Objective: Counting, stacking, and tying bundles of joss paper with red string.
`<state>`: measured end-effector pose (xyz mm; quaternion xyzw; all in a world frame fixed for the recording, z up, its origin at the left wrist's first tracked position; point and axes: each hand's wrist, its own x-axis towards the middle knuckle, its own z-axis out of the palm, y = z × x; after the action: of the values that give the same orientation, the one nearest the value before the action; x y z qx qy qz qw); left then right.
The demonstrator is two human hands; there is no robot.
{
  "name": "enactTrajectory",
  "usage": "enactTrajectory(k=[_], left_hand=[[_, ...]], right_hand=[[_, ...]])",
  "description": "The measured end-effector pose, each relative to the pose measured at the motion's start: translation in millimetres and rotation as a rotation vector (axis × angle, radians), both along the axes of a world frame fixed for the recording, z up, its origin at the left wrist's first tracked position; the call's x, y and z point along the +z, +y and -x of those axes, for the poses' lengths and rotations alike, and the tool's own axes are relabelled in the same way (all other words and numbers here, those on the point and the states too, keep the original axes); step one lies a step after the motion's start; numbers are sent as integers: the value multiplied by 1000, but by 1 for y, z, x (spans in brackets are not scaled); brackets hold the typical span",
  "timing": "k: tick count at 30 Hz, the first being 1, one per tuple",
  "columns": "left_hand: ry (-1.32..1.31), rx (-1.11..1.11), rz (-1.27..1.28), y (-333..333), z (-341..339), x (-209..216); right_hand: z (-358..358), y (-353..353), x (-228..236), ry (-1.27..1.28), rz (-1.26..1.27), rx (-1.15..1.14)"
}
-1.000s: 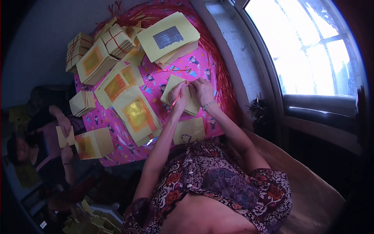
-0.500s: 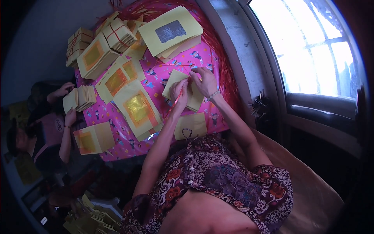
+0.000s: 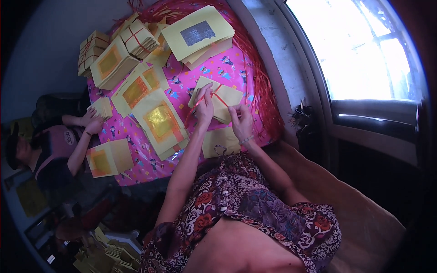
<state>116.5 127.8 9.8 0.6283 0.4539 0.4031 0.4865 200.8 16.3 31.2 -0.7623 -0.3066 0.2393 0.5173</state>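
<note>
A stack of pale yellow paper [image 3: 231,94] lies in front of me on a pink patterned tablecloth. A thin red ribbon [image 3: 220,99] runs across its top. My left hand [image 3: 204,105] rests on the stack's left side, closed around the ribbon, with a loose length trailing down beside the wrist. At the stack's right edge, my right hand [image 3: 242,122] pinches the other part of the ribbon between thumb and fingers and pulls it taut. A beaded bracelet circles the right wrist.
Larger yellow paper piles [image 3: 198,36], some with gold or silver squares, stand at the back and left. Several bundles [image 3: 138,38] are tied in red. Loose red ribbons [image 3: 261,77] hang along the right edge by the window. At left, another person's hands [image 3: 93,119] hold paper.
My right hand has moved from the stack's top down to its right edge, drawing the ribbon across. My left hand has shifted slightly left. The other person's hands have come together over their paper.
</note>
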Motion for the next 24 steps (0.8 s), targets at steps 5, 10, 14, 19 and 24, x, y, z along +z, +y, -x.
enactTrajectory(k=[5, 10, 14, 19, 24], left_hand=[[26, 45, 56, 3, 3, -9], [-27, 75, 134, 5, 7, -20], [-163, 101, 274, 7, 4, -20], [-162, 72, 308, 18, 13, -21], [-303, 28, 443, 30, 17, -16]], right_hand=[[-7, -26, -47, 402, 57, -19], [-15, -27, -50, 708, 235, -90], [-30, -35, -72, 923, 271, -57], [-29, -31, -59, 1065, 271, -135], [-35, -35, -67, 1212, 176, -189]])
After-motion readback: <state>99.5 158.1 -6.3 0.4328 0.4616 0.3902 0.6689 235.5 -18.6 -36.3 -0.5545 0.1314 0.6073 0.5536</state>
